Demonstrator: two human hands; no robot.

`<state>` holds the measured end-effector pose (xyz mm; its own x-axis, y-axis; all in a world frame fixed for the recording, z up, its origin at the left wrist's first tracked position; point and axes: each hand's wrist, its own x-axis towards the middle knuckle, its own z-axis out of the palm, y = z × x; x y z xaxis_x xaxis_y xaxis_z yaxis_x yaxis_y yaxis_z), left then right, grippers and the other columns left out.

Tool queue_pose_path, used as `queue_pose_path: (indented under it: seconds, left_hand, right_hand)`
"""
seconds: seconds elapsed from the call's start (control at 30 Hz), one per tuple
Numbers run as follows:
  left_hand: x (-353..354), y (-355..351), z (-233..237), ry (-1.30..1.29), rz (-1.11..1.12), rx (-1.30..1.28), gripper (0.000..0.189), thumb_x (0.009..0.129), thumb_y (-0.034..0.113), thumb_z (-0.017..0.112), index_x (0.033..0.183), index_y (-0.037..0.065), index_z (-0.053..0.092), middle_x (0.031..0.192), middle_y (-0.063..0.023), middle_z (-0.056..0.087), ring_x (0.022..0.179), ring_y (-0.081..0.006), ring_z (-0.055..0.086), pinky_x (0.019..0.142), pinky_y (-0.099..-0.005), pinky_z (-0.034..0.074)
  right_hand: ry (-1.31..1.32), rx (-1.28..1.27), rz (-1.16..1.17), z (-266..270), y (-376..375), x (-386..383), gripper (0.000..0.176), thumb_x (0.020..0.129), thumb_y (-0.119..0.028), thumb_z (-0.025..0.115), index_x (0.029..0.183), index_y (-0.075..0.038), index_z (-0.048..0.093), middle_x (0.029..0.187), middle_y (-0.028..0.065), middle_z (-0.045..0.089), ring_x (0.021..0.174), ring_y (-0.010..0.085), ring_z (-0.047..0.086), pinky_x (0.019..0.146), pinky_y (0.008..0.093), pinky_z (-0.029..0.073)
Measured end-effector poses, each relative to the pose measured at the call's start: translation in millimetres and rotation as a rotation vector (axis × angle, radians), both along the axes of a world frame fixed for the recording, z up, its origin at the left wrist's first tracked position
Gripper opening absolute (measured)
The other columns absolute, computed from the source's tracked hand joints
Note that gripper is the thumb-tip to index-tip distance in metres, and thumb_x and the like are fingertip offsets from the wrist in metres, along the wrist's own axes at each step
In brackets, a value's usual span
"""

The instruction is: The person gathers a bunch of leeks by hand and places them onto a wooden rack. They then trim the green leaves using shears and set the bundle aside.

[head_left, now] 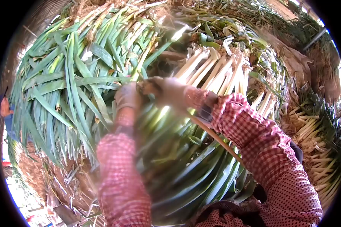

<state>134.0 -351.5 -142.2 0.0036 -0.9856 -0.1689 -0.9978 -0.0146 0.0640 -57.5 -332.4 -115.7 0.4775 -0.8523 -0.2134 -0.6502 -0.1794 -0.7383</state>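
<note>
My left hand (127,95), in a pale glove, is closed around the stem of a green onion (139,68) at the centre. Close beside it, my right hand (166,90) is smeared by motion, and its fingers and anything in them cannot be made out. A leafy pile of green onions (72,87) lies left of my hands. Trimmed white stalks (216,72) with roots lie in a bundle just beyond my right hand. Their green leaves (201,174) fan out below my forearms.
More bundled stalks (314,140) lie at the far right. Brown sheeting (295,68) rises at the upper right. Part of another person's hand (5,107) shows at the left edge. A thin curved rod (216,137) passes under my right forearm.
</note>
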Motion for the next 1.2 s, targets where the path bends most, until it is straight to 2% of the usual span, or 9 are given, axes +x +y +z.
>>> queue_pose_path:
  seconds: [0.17, 0.23, 0.27, 0.3, 0.37, 0.43, 0.63, 0.87, 1.2]
  left_hand:
    - [15, -45, -57, -0.154, -0.036, -0.421, 0.016, 0.085, 0.014, 0.064, 0.099, 0.008, 0.068, 0.101, -0.0165, 0.07, 0.1, -0.038, 0.068, 0.083, -0.0459, 0.056]
    - [8, -52, -62, -0.305, -0.069, -0.464, 0.015, 0.086, 0.013, 0.064, 0.099, 0.007, 0.068, 0.1, -0.0143, 0.071, 0.095, -0.0383, 0.07, 0.08, -0.046, 0.057]
    - [4, -63, -67, -0.317, 0.092, -0.41, 0.018, 0.085, 0.017, 0.067, 0.099, 0.007, 0.071, 0.102, -0.0131, 0.073, 0.093, -0.0363, 0.071, 0.079, -0.0437, 0.058]
    - [0, -63, -61, -0.287, 0.064, -0.337, 0.019, 0.084, 0.018, 0.068, 0.099, 0.007, 0.072, 0.103, -0.0133, 0.073, 0.094, -0.0358, 0.072, 0.08, -0.0432, 0.058]
    - [-10, -53, -29, -0.236, 0.007, -0.19, 0.021, 0.083, 0.02, 0.07, 0.1, 0.007, 0.074, 0.105, -0.0137, 0.074, 0.094, -0.0348, 0.072, 0.081, -0.0421, 0.058]
    - [-19, -38, -11, -0.233, 0.066, 0.018, 0.025, 0.083, 0.021, 0.07, 0.103, 0.008, 0.076, 0.109, -0.0187, 0.072, 0.104, -0.0349, 0.07, 0.087, -0.0429, 0.057]
    - [-23, 23, 13, -0.205, -0.015, 0.19, 0.027, 0.079, 0.014, 0.069, 0.104, 0.004, 0.072, 0.111, -0.0232, 0.07, 0.107, -0.0371, 0.067, 0.092, -0.0422, 0.054]
    - [-27, 38, 11, -0.258, -0.012, 0.149, 0.023, 0.08, 0.013, 0.066, 0.102, 0.006, 0.072, 0.108, -0.0211, 0.071, 0.105, -0.0378, 0.068, 0.089, -0.0433, 0.054]
    - [-13, 50, 31, -0.181, -0.134, 0.159, 0.027, 0.079, 0.013, 0.065, 0.104, 0.005, 0.067, 0.11, -0.0213, 0.069, 0.107, -0.0399, 0.065, 0.092, -0.0452, 0.052]
  right_hand:
    - [-0.031, -0.067, -0.304, -12, -51, 7, 0.049, 0.074, -0.028, 0.074, 0.118, -0.009, 0.067, 0.107, 0.0132, 0.072, 0.104, 0.027, 0.069, 0.088, 0.0339, 0.055]
    - [-0.02, 0.082, -0.371, -11, -70, 4, 0.062, 0.068, -0.027, 0.081, 0.124, -0.009, 0.062, 0.103, 0.0131, 0.071, 0.099, 0.0252, 0.07, 0.088, 0.0377, 0.056]
    - [-0.1, 0.134, -0.345, -13, -69, -1, 0.063, 0.067, -0.027, 0.082, 0.124, -0.009, 0.062, 0.106, 0.0137, 0.071, 0.098, 0.0253, 0.069, 0.086, 0.0373, 0.057]
    - [-0.098, -0.047, -0.268, -16, -54, -2, 0.062, 0.069, -0.027, 0.082, 0.125, -0.011, 0.061, 0.108, 0.0134, 0.071, 0.098, 0.0251, 0.069, 0.086, 0.0372, 0.057]
    - [0.082, 0.046, -0.114, 0, -25, -5, 0.063, 0.071, -0.026, 0.084, 0.128, -0.014, 0.06, 0.109, 0.0111, 0.071, 0.099, 0.0256, 0.069, 0.089, 0.0374, 0.056]
    - [-0.06, 0.128, 0.091, -33, -1, -26, 0.069, 0.075, -0.024, 0.084, 0.136, -0.014, 0.054, 0.117, 0.0098, 0.069, 0.104, 0.0267, 0.067, 0.095, 0.0375, 0.054]
    - [-0.008, 0.208, 0.002, -1, 36, -55, 0.077, 0.078, -0.015, 0.079, 0.146, -0.01, 0.042, 0.132, 0.0098, 0.062, 0.117, 0.0267, 0.062, 0.102, 0.0359, 0.052]
    - [0.045, 0.038, -0.158, 6, -3, -40, 0.061, 0.076, -0.019, 0.073, 0.134, -0.009, 0.057, 0.111, 0.013, 0.069, 0.101, 0.0269, 0.067, 0.091, 0.0383, 0.055]
    - [0.067, -0.046, -0.254, -14, -47, -42, 0.075, 0.068, -0.033, 0.082, 0.134, -0.006, 0.057, 0.121, 0.0174, 0.066, 0.111, 0.0326, 0.064, 0.097, 0.0405, 0.051]
